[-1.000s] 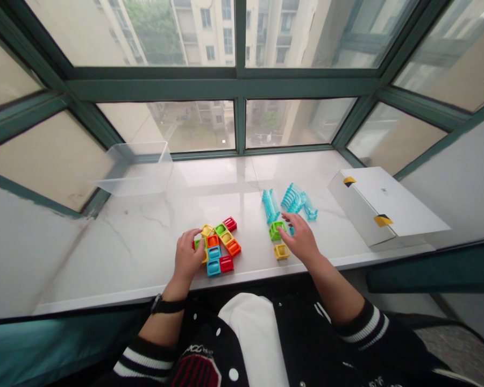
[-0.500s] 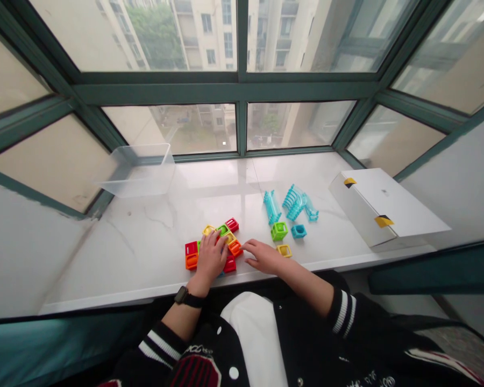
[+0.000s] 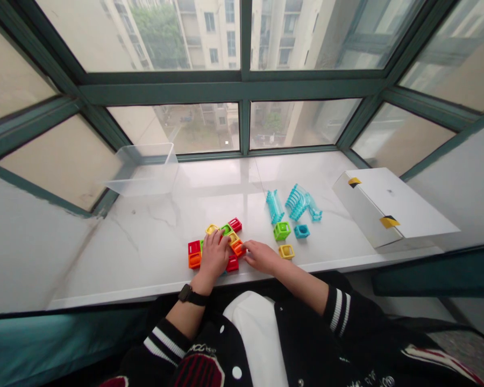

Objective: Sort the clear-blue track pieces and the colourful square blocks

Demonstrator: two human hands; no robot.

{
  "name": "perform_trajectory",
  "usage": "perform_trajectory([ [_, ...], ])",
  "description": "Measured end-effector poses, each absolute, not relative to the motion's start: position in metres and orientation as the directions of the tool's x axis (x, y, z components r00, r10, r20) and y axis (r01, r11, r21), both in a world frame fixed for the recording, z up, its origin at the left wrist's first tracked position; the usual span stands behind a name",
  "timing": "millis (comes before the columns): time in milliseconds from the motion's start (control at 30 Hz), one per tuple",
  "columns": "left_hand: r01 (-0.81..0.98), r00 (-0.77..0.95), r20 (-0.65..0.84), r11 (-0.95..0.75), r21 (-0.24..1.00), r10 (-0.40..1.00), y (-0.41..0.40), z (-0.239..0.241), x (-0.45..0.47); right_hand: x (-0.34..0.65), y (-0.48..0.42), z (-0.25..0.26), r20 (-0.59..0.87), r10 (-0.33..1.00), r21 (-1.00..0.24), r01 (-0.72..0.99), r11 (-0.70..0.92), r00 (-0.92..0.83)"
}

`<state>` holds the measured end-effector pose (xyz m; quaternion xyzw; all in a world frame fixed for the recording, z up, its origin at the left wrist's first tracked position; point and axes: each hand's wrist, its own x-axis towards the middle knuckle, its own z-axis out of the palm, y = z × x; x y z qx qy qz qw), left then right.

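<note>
Several toy building blocks in red, orange, yellow and green lie in a cluster near the front edge of the white sill. My left hand [image 3: 216, 257] rests over the middle of this cluster, fingers spread, and hides some of the blocks. By its thumb is a yellow block [image 3: 234, 238]. On the cluster's right side, the fingertips of my right hand [image 3: 260, 256] are closed at the edge of an orange block [image 3: 238, 248]. A red block [image 3: 233, 263] shows below it. At the cluster's left end are another red block [image 3: 194, 247] and an orange block [image 3: 194, 261].
To the right lie a green block [image 3: 282, 231], a blue block [image 3: 301, 231], a loose yellow block [image 3: 286, 251] and translucent blue track pieces [image 3: 275, 206]. A clear plastic bin [image 3: 145, 185] stands back left, a white box [image 3: 399, 204] at right. Windows border the sill [image 3: 145, 263].
My right hand's fingers have closed in on the orange block's right edge. My left hand stays over the cluster. The whole view has shifted slightly.
</note>
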<state>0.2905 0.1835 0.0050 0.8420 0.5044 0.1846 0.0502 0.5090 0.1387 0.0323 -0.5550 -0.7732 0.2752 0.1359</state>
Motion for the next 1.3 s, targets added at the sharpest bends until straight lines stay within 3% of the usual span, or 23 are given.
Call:
perform_trajectory([
  [300,0.827,0.432,0.241,-0.488,0.279,0.869,0.183,0.01,0.292,0.518,0.137,0.037,-0.034,0.964,-0.595,0.78,0.193,-0.264],
  [500,0.817,0.438,0.269,-0.505,0.279,0.858,0.184,0.005,0.29,0.53,0.138,0.044,0.081,0.974,-0.653,0.727,0.211,-0.21],
  [700,0.798,0.44,0.297,-0.521,0.303,0.847,0.182,0.007,0.288,0.531,0.138,0.057,0.177,0.978,-0.825,0.525,0.208,-0.109],
  [933,0.771,0.429,0.339,-0.535,0.346,0.837,0.18,0.008,0.287,0.537,0.129,0.07,0.21,0.975,-0.885,0.409,0.22,-0.07],
  [1167,0.739,0.419,0.387,-0.556,0.381,0.822,0.177,0.02,0.287,0.539,0.127,0.059,0.085,0.996,-0.985,0.145,0.089,-0.037],
  [1300,0.618,0.389,0.371,-0.538,0.573,0.843,0.166,0.044,0.294,0.538,0.127,0.052,0.061,0.996,-0.998,0.02,0.063,-0.058],
])
